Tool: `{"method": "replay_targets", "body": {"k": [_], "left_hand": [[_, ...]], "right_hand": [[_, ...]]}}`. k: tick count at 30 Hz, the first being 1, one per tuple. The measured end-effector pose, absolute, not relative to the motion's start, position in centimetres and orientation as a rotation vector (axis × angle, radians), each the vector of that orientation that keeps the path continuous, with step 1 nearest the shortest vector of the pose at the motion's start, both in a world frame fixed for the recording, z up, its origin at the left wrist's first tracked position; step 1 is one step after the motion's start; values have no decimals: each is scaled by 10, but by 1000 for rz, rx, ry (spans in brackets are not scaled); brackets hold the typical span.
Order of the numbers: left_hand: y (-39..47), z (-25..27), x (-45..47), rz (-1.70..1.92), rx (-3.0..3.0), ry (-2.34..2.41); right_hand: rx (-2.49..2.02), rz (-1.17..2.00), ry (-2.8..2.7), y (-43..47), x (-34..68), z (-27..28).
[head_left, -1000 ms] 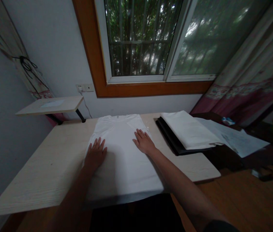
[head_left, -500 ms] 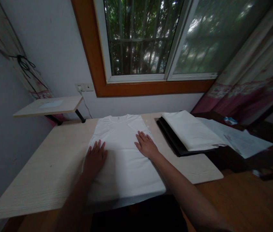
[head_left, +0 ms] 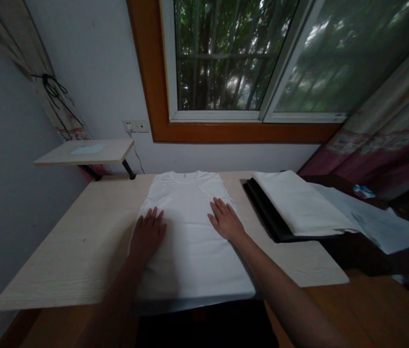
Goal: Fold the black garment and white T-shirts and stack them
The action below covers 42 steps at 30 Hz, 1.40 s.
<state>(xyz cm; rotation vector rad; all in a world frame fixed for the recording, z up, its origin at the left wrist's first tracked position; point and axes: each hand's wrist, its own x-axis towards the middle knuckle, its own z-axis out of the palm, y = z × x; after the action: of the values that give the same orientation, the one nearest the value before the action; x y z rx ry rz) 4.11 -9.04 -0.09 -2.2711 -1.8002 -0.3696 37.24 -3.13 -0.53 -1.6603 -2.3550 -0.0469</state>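
Note:
A white T-shirt (head_left: pixel 193 251) lies spread on the pale wooden table (head_left: pixel 81 241), its neckline toward the window and its lower end reaching the front edge. My left hand (head_left: pixel 149 233) rests flat on the shirt's left side, fingers stretched toward the neckline. On the opposite side, my right hand (head_left: pixel 227 220) also lies flat on the fabric, fingers spread. Neither hand grasps the cloth. The shirt's sleeves do not stick out at the sides; faint folds show near the shoulders.
Right of the shirt is a folded white cloth (head_left: pixel 298 205) on folded black cloth (head_left: pixel 265 210). Beyond them lies a pale printed sheet (head_left: pixel 367 217). A small raised shelf (head_left: pixel 113 152) holding a paper stands at the back left. Behind the table are a wall and window.
The camera view has turned slightly, so the scene sits a little farther right. Both hands remain flat on the T-shirt in nearly the same places.

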Motion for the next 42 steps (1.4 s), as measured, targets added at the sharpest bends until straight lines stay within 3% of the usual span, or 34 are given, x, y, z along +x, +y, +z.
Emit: {"method": "replay_targets", "body": {"k": [42], "left_hand": [[-90,0,42,-377,-2292,-1801]], "right_hand": [[-1628,-77,-2358,-31,376,-6]]}}
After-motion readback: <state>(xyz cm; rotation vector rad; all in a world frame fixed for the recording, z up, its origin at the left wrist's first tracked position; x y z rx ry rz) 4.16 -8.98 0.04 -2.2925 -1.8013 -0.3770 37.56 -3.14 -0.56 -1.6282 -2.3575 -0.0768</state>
